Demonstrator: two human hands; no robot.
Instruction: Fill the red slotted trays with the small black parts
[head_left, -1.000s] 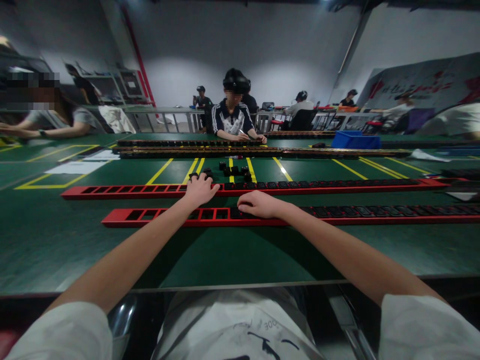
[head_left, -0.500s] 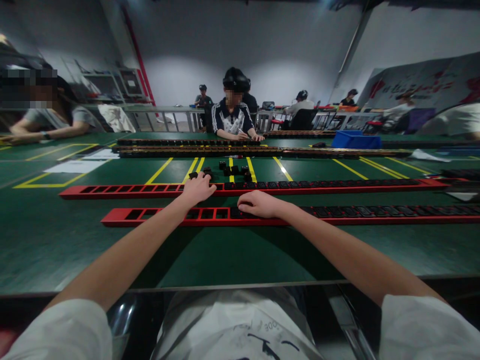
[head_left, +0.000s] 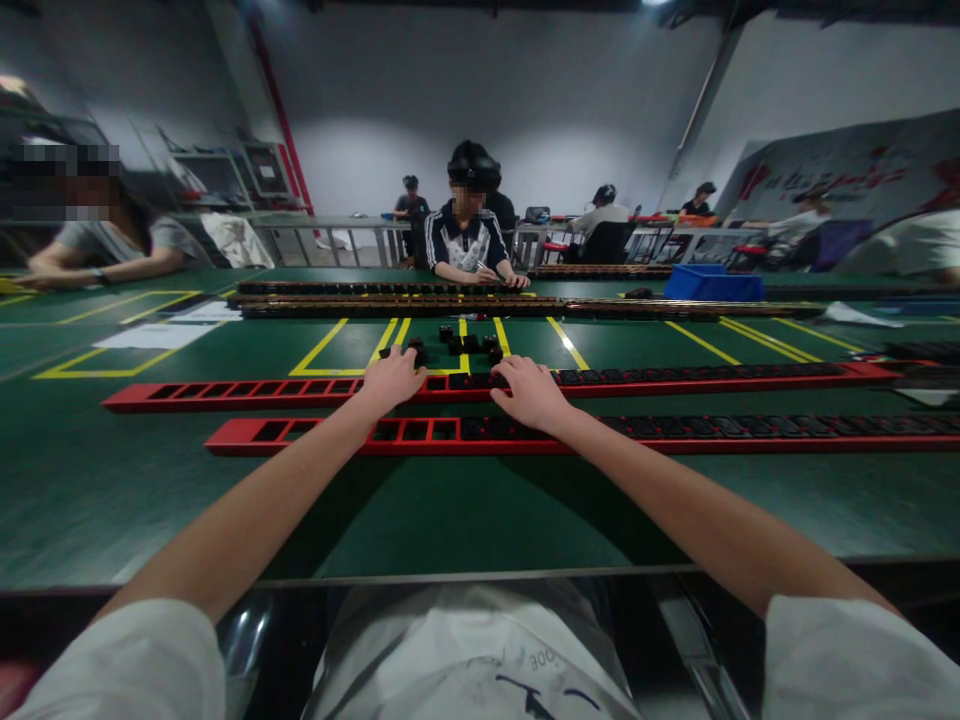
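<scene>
Two long red slotted strips lie across the table: a far strip (head_left: 124, 399) and a near strip (head_left: 225, 437). Both have vacant slots at the left and black square pieces filling them toward the right. My left hand (head_left: 395, 380) is over the far strip, fingers apart, its tips beside loose black pieces (head_left: 417, 347); whether it touches one is hard to tell. My right hand (head_left: 531, 392) hovers between the strips with thumb and fingers apart, its fingertips at the far strip's filled slots. More loose black blocks (head_left: 470, 343) lie just beyond, between my hands.
Yellow tape lines (head_left: 566, 342) mark the green table (head_left: 442, 520). Farther back are long dark strips (head_left: 360, 303), a blue bin (head_left: 714, 283) and white papers (head_left: 154, 335). A co-worker (head_left: 466, 235) sits opposite; another person (head_left: 120, 240) is at the left.
My right hand has lifted off the near strip and moved forward and slightly right toward the far strip, its fingers opening. The far strip's left end has shifted slightly. My left hand stays nearly in place.
</scene>
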